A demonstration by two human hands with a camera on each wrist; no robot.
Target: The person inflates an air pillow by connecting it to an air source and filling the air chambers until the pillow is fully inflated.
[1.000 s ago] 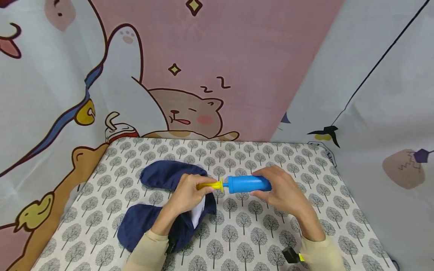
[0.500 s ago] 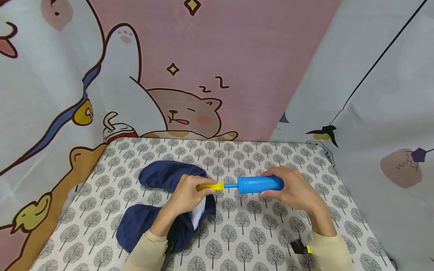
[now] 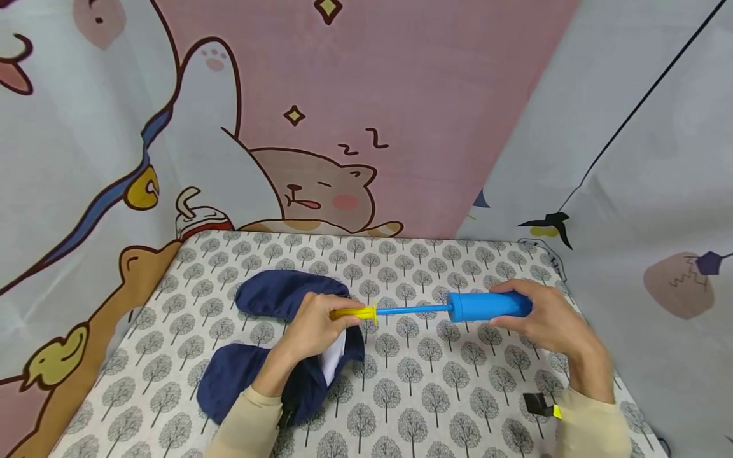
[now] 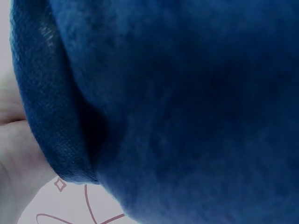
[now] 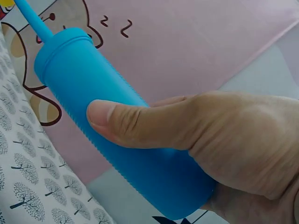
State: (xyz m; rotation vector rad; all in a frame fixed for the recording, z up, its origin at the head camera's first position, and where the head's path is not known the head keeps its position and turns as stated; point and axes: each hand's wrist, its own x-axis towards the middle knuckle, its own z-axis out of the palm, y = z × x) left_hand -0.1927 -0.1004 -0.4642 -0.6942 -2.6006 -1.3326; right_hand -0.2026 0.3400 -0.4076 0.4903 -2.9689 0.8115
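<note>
A blue hand air pump (image 3: pixel 481 306) is held level above the table, its thin blue rod (image 3: pixel 415 310) drawn far out. My left hand (image 3: pixel 315 324) pinches the yellow end piece (image 3: pixel 355 313) of the rod between thumb and fingers. Around the blue barrel's far end my right hand (image 3: pixel 544 318) grips, with the thumb laid along its side in the right wrist view (image 5: pixel 154 123). Below the left hand lies a navy U-shaped neck pillow (image 3: pixel 237 375), a white patch showing at its bend. Navy fabric (image 4: pixel 187 112) fills most of the left wrist view.
A white cloth with grey tree prints (image 3: pixel 412 407) covers the table. Behind it hangs a pink and white cartoon curtain (image 3: pixel 429 114), with pale curtain walls at both sides. A small black wrist-camera piece (image 3: pixel 537 404) sits by the right sleeve.
My right hand has moved to the right with the blue barrel, so more of the rod shows. The left hand with the yellow end has stayed nearly still.
</note>
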